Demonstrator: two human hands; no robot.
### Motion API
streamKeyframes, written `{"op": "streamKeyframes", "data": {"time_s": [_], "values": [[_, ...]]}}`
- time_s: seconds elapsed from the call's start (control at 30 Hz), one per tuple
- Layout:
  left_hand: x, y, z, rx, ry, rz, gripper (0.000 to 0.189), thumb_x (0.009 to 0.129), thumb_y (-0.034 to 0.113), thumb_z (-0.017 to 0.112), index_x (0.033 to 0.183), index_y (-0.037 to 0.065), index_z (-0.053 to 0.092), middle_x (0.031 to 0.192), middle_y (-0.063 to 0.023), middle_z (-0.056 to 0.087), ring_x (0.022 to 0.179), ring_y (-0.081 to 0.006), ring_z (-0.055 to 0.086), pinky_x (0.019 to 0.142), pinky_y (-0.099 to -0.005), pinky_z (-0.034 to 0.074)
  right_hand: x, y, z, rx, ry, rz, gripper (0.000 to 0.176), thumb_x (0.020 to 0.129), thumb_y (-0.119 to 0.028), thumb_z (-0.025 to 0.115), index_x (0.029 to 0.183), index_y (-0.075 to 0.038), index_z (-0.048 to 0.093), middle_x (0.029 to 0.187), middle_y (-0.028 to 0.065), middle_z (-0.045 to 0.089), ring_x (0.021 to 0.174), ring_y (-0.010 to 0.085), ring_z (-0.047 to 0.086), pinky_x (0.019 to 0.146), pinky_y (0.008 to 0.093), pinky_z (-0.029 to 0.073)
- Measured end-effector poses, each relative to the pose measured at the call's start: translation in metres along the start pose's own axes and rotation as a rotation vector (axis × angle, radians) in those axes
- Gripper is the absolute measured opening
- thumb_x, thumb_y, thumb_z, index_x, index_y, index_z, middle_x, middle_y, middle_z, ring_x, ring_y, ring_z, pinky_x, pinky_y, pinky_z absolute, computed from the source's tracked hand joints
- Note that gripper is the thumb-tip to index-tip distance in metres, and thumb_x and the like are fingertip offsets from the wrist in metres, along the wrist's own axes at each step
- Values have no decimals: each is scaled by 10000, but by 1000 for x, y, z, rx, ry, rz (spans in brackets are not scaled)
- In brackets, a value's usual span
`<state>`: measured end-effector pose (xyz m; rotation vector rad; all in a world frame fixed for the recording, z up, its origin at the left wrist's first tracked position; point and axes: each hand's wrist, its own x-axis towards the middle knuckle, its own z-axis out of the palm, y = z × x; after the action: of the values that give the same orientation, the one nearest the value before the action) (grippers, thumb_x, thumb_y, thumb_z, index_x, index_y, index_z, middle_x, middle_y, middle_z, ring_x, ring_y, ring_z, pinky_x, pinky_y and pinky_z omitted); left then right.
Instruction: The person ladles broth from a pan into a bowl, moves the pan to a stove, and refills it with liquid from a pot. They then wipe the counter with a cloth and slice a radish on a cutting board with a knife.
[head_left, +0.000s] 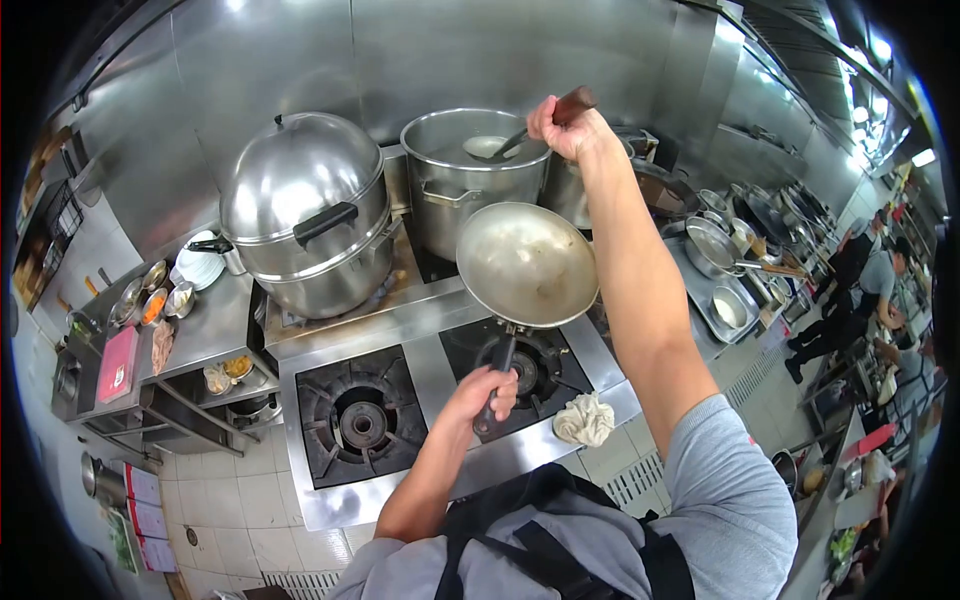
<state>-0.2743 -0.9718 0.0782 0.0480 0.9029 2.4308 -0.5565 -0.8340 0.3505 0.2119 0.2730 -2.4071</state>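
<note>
left hand (487,392): clenched around the dark handle of the wok (527,263), down at the handle's near end. my guess is that keeps the fingers clear of the hot metal.
wok: lifted off the right burner (545,368) and tipped, so its bare inside faces up and toward the camera. looks empty to me.
right hand (562,128): raised high with the arm stretched out, fist closed on the wooden end of the ladle (490,147).
ladle: its bowl sits inside the stockpot (470,190), near the rim. the long shaft probably lets the hand stay up and away from the pot.
wok vs hands: the wok's bowl hangs between the two hands, just in front of the stockpot and below the right hand (the ladle bowl is close above its far edge).
stockpot: at the back of the range, right beside the big steamer (305,215) with its domed lid on.
left burner (362,425): nothing on it, can't see a flame.
cloth (585,420): bunched on the steel edge, just right of the left hand, near enough to grab.
side shelf: small condiment bowls (150,300) off to the left, well apart from both hands.
other people (860,290): working far off on the right.
</note>
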Motion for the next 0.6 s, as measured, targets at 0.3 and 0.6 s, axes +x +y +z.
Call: {"op": "streamKeyframes", "data": {"time_s": [0.3, 0.6], "values": [[49, -20, 13, -73, 26, -21, 82, 840, 101, 522, 885, 48, 478, 637, 39, 445, 458, -37, 411, 391, -189, 348, -111, -2, 7, -120, -96, -47, 146, 805, 3, 434, 855, 89, 328, 840, 145, 375, 558, 191, 506, 503, 272, 582], [102, -58, 70, -275, -98, -48, 168, 829, 71, 487, 685, 102, 406, 544, 59, 385, 409, -39, 382, 372, -184, 366, -252, -25, -43, -100, -94, -36, 146, 792, 9, 446, 847, 88, 337, 859, 143, 373, 574, 190, 526, 530, 274, 583]]}}
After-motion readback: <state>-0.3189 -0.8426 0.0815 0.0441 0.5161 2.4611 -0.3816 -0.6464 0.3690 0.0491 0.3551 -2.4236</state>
